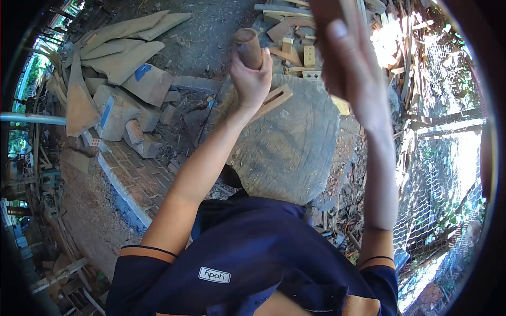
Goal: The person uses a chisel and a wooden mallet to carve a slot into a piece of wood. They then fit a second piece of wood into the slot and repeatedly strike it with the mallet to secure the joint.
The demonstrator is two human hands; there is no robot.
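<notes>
My left hand is closed around a thick round wooden handle, its flat end facing up; what lies below the fist is hidden. Under that wrist, a slotted strip of wood rests on the broad wooden chopping block. Raised at the upper right, my right hand is smeared by motion. Its fingers wrap a brown piece of wood, with the thumb lying along it; the top of this piece runs out of view.
Rough-cut boards and blocks are piled at the left beside a brick-paved strip. Wood offcuts and a perforated brick lie beyond the chopping block. Wire mesh stands along the right.
</notes>
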